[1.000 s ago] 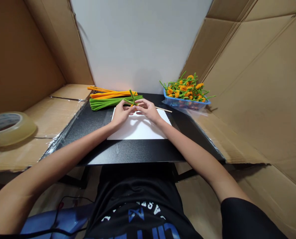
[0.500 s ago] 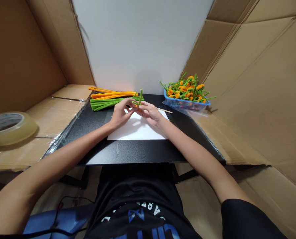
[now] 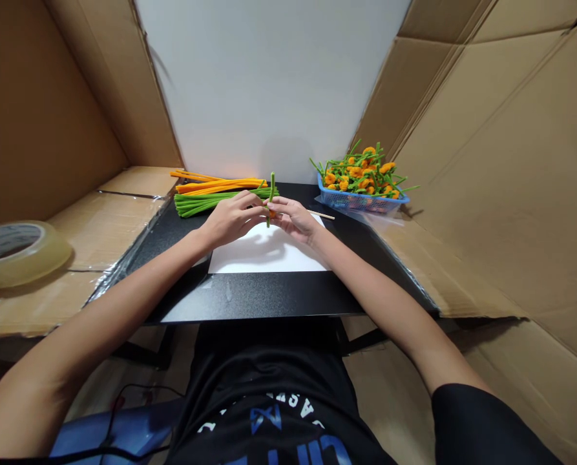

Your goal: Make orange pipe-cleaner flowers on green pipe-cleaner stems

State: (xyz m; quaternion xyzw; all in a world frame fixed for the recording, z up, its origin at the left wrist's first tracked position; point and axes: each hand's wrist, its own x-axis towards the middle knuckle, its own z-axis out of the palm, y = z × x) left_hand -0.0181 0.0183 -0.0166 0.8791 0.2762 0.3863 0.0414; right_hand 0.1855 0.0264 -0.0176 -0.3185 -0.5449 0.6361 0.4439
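Right, live at the black table [image 3: 249, 297], both hands together just above the top edge of the white paper [image 3: 269, 255]! L hand [image 3: 232, 219] on the left, fingers curled in, not released, grasping a green pipe cleaner [image 3: 271, 194] near its lower end. R hand [image 3: 292, 218] right up against it, fingertips closed on the same stem, pinching a small orange bit [image 3: 272, 214] w/ the fingers partly hiding it. That stem stands near upright btw the two hands, top sticking up past the fingers, bottom tip just over the paper. Can't tell if it's touching the sheet from here.

Behind the L hand, a bundle of green pipe cleaners [image 3: 210, 201] lies flat, w/ orange pipe cleaners [image 3: 215, 185] right behind it, nearly touching. Over to the right, a blue plastic basket [image 3: 360, 203] sits at the table's back corner, piled w/ orange-and-green pipe cleaner flowers [image 3: 360, 174]. A thin wooden stick [image 3: 322, 214] pokes out from under the paper's right side, pointing toward that basket. Way off left, a roll of clear tape [image 3: 17, 254] sits on the cardboard [image 3: 99, 239], well apart from the table. Black T-shirt [image 3: 269, 400] at the bottom of the view.
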